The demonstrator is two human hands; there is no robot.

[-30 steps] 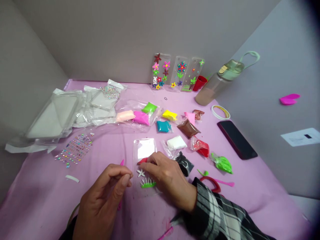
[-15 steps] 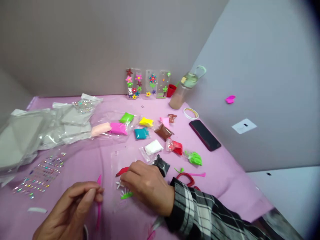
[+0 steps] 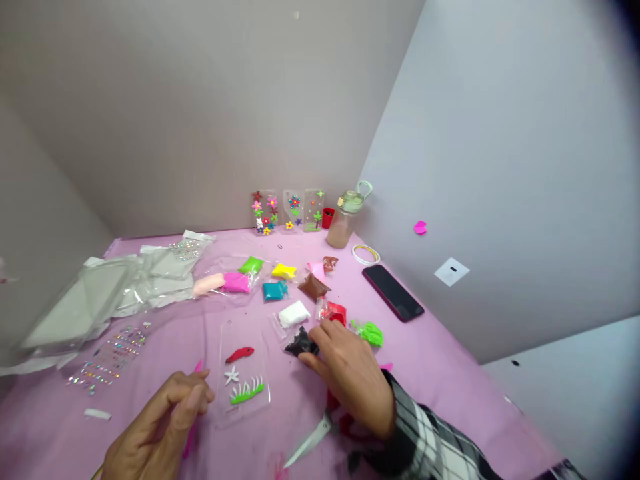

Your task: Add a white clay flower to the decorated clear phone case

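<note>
My right hand (image 3: 345, 377) rests on a black clay packet (image 3: 301, 343), its fingers gripping the packet's edge. My left hand (image 3: 160, 427) is curled around a slim pink plastic modelling tool (image 3: 193, 427), whose tip pokes out above my fingers. Between my hands lies a transparent phone case (image 3: 243, 400) bearing a red clay leaf shape (image 3: 239, 355), a white clay flower (image 3: 231, 375) and a strip of green clay grass (image 3: 247, 393). Neither hand touches the case.
Open clay packets (image 3: 295, 313) in several colours lie beyond my hands. Decorated phone cases (image 3: 287, 212), a bottle (image 3: 345, 220) and a dark phone (image 3: 393, 292) stand further back. Plastic packaging (image 3: 107, 300) and rhinestone stickers (image 3: 107, 357) are at left; a pale clay knife (image 3: 307, 443) lies near my right wrist.
My right hand has moved off the case and onto the black packet, uncovering the red shape, flower and grass. The view has tilted upward, so the table looks smaller and lower.
</note>
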